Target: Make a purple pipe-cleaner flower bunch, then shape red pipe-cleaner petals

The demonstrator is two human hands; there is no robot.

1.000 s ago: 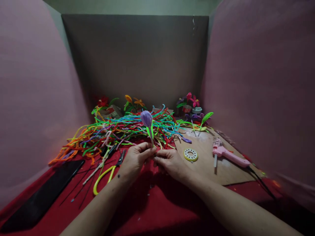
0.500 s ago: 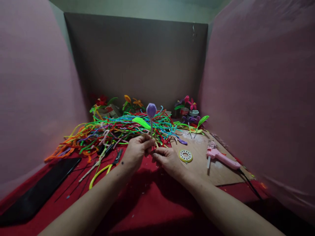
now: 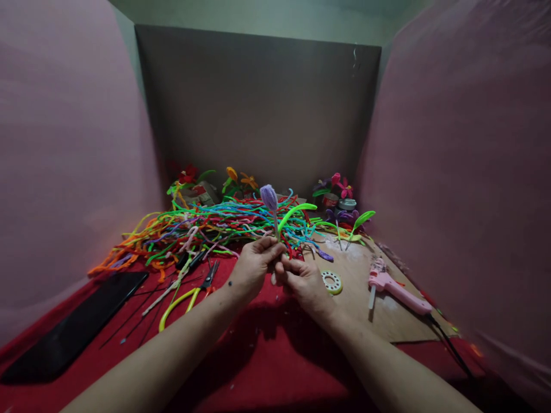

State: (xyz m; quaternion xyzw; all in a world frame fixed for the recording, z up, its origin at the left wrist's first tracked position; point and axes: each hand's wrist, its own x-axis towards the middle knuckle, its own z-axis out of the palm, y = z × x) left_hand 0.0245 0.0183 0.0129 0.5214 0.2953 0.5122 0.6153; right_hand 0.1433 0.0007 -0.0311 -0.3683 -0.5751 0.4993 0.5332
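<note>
A purple fuzzy flower [image 3: 269, 197] is held above the red-covered tabletop [image 3: 241, 373], in front of the body. Its thin stem [image 3: 276, 223] is pinched between the thumb and fingers of the left hand [image 3: 256, 264]. The long axis is nearly upright, with the top tilted a little to the left and away; a green leaf [image 3: 297, 211] is bent rightward beside it. The flower head is placed above both hands, the left being nearer. The right hand [image 3: 305, 281] is curled just below; whether its fingertips are pressed on the lower stem cannot be told. Farther out, coloured fuzzy sticks [image 3: 224, 223] are heaped behind, yellow-handled scissors [image 3: 194, 295] are laid leftward, and a pink glue gun [image 3: 398, 291] is rested on a board [image 3: 344, 321] rightward.
</note>
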